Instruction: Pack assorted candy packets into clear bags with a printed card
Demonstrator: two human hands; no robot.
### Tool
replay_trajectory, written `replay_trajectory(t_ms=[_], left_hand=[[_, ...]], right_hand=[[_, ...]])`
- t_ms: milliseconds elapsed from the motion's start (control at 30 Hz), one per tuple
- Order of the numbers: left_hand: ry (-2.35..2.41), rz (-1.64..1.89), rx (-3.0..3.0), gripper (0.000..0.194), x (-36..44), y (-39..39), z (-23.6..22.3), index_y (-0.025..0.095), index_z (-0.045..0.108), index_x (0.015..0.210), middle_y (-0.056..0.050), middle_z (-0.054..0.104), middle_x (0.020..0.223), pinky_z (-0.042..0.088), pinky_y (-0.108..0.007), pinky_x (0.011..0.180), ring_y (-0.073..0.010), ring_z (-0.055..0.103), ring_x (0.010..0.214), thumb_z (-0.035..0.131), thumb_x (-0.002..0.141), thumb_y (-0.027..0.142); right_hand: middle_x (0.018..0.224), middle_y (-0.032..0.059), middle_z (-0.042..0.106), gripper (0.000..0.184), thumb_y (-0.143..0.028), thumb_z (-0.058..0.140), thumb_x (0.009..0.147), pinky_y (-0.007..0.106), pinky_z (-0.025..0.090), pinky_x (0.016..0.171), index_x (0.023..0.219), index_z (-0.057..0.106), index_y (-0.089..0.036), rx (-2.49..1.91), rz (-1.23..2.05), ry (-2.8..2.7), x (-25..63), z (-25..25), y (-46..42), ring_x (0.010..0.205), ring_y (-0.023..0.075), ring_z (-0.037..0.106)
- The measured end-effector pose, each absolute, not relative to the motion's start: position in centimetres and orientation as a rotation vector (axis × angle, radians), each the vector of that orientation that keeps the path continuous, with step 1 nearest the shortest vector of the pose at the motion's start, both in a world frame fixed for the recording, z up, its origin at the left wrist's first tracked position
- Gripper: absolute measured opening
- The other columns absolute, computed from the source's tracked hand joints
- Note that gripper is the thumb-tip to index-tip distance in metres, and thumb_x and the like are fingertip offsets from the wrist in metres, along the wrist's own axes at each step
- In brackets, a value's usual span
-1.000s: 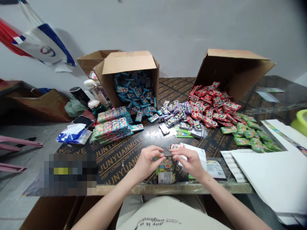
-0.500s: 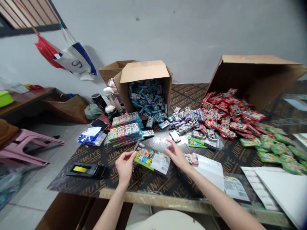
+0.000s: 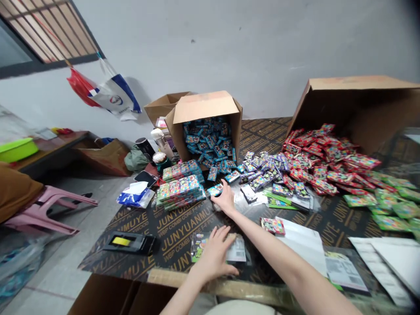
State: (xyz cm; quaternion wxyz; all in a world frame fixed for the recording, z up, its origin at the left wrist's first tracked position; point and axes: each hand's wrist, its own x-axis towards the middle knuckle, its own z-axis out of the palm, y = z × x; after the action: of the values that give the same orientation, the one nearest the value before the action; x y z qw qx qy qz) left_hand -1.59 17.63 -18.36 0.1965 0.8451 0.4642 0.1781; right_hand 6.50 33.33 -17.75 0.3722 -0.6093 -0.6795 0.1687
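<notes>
My left hand [image 3: 216, 251] lies palm down with its fingers spread. Beneath it, flat near the table's front edge, is a clear plastic bag with a printed green and black card [image 3: 236, 249], partly covered by the hand. My right hand [image 3: 225, 199] reaches across to a small blue candy packet [image 3: 215, 190], thumb and fingertips closed about its right end. This packet lies just right of the stacked blocks of packets [image 3: 180, 188]. A single red packet [image 3: 272, 225] rests on white paper [image 3: 300, 240] to the right.
Behind stand a carton of blue packets [image 3: 210, 140] and a tipped carton [image 3: 348, 105] with red packets [image 3: 328, 162] spilling out. Purple packets [image 3: 262, 168] and green packets [image 3: 390, 205] lie alongside. A tape dispenser [image 3: 131, 243] and tissue pack [image 3: 135, 194] sit left.
The bag with the printed card was lifted between both hands, then laid flat on the table. My right hand has moved forward and left to the blue packet. The view has turned left.
</notes>
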Motion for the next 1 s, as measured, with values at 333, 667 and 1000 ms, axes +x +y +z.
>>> replay_trajectory(t_ms=[333,667,1000], left_hand=[[1.425,0.829,2.226,0.097,-1.5,20.5,-17.3,0.022,0.017,0.139,-0.01,0.046,0.12,0.034,-0.043,0.095,-0.0277,0.042,0.11,0.069,0.057,0.028],[1.262,0.879,2.327,0.101,-0.4,20.4,-14.9,0.023,0.012,0.14,-0.009,0.044,0.124,0.029,-0.045,0.101,-0.0269,0.04,0.115,0.069,0.057,0.021],[1.359,0.896,2.155,0.104,-0.6,20.3,-15.3,0.024,0.011,0.14,-0.009,0.047,0.119,0.033,-0.043,0.097,-0.026,0.045,0.11,0.072,0.057,0.029]], right_hand=[[0.124,0.0103,0.046,0.076,-0.028,0.06,0.064,0.042,0.029,0.094,0.132,0.028,-0.022,-1.145,0.214,-2.131,20.5,-13.2,24.5,0.113,0.0283,0.042],[0.123,0.0093,0.048,0.081,-0.019,0.059,0.056,0.041,0.027,0.093,0.131,0.03,-0.021,-0.834,0.436,-2.492,22.1,-11.9,22.1,0.112,0.0263,0.043],[0.126,0.0082,0.051,0.063,-0.028,0.049,0.082,0.047,0.014,0.103,0.138,0.018,-0.025,-0.893,0.54,-2.405,21.5,-14.3,22.1,0.111,0.0219,0.049]])
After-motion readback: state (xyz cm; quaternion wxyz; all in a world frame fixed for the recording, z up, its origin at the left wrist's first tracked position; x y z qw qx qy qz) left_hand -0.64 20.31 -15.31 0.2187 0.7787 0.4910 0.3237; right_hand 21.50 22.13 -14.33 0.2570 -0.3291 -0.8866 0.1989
